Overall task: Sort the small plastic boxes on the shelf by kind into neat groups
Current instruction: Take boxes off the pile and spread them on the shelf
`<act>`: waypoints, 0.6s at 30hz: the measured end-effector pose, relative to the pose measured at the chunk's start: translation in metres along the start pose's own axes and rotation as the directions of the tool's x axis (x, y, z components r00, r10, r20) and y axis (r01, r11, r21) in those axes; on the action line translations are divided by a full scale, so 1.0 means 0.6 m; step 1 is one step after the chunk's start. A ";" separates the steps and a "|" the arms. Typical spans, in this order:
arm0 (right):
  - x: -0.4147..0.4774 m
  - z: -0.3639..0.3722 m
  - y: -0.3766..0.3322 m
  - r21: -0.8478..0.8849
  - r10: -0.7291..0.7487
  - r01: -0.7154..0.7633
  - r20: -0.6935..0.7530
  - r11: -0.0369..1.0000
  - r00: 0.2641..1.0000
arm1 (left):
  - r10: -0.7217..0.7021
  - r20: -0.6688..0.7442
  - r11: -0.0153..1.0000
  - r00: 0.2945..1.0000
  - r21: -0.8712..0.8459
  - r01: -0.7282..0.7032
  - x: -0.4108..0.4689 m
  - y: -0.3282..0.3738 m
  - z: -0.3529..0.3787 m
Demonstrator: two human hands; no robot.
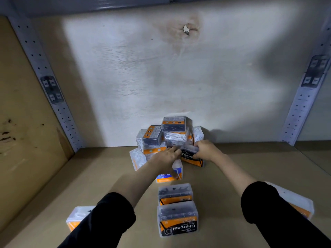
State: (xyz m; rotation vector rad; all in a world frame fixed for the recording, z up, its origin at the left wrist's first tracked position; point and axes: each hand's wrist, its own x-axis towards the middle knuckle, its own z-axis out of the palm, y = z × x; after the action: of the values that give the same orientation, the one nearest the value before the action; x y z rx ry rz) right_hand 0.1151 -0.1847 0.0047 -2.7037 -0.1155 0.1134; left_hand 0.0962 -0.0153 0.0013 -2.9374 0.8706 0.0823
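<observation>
A heap of small clear plastic boxes stands against the back wall of the shelf, some with dark charcoal contents, some with white. My right hand grips a charcoal box at the heap's front right. My left hand rests on a white-and-blue box with its fingertips touching the same charcoal box. Two charcoal boxes sit in a row nearer to me. A white box lies at lower left, another behind my right sleeve.
The brown shelf board spreads to both sides of the heap. Perforated grey metal uprights stand at the back corners. The pale back wall has a stained hole near the top.
</observation>
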 end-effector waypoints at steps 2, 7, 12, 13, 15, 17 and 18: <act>-0.002 0.002 -0.003 -0.001 0.014 -0.014 -0.013 1.000 1.000 | -0.067 0.054 0.994 0.996 -0.084 0.072 -0.004 0.001 -0.005; -0.017 -0.006 -0.006 0.023 0.024 -0.024 -0.012 0.999 1.000 | -0.138 0.078 0.977 0.987 -0.155 0.149 -0.018 0.001 -0.021; -0.041 -0.024 -0.002 0.023 0.018 -0.020 0.048 1.000 0.999 | -0.182 0.071 0.939 0.981 -0.284 0.195 -0.038 -0.008 -0.050; -0.050 -0.028 -0.003 0.037 0.017 -0.020 0.065 0.999 0.998 | -0.186 0.062 0.936 0.981 -0.293 0.196 -0.042 -0.010 -0.055; -0.072 -0.033 -0.007 0.058 0.007 -0.013 0.093 0.998 0.996 | -0.197 0.033 0.934 0.980 -0.299 0.198 -0.052 -0.010 -0.065; -0.098 -0.036 -0.012 0.082 0.019 -0.026 0.095 0.996 0.995 | -0.199 0.010 0.933 0.980 -0.305 0.192 -0.061 -0.010 -0.074; -0.112 -0.034 -0.014 0.084 0.026 -0.033 0.081 0.996 0.996 | -0.198 0.004 0.932 0.980 -0.309 0.190 -0.066 -0.009 -0.078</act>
State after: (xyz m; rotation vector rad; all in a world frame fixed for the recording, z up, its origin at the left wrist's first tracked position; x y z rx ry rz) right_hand 0.0500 -0.1925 0.0310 -2.6169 -0.0922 0.2298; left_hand 0.0675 0.0066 0.0508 -3.3065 0.6127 0.1824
